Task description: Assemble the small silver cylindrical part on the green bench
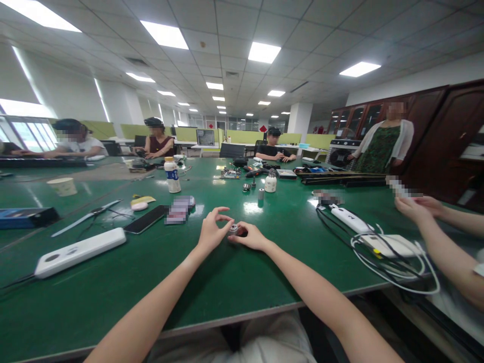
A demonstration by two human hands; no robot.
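Observation:
My right hand curls its thumb and index finger round a small silver metal cylinder low over the green table. Recessed detail shows on the cylinder's upper face. At the cylinder's upper left, my left hand brings thumb and a fingertip together in a pinch, another finger raised above. Whatever those tips hold, if anything, is too small to make out. Beyond my hands stands another silver cylinder, with small dark metal parts and a white bottle near it.
Left of me lie a white power bank-like device, a black phone, scissors-like blades and a labelled bottle. To the right are coiled cables, a white box and a neighbour's hands. Several people are around.

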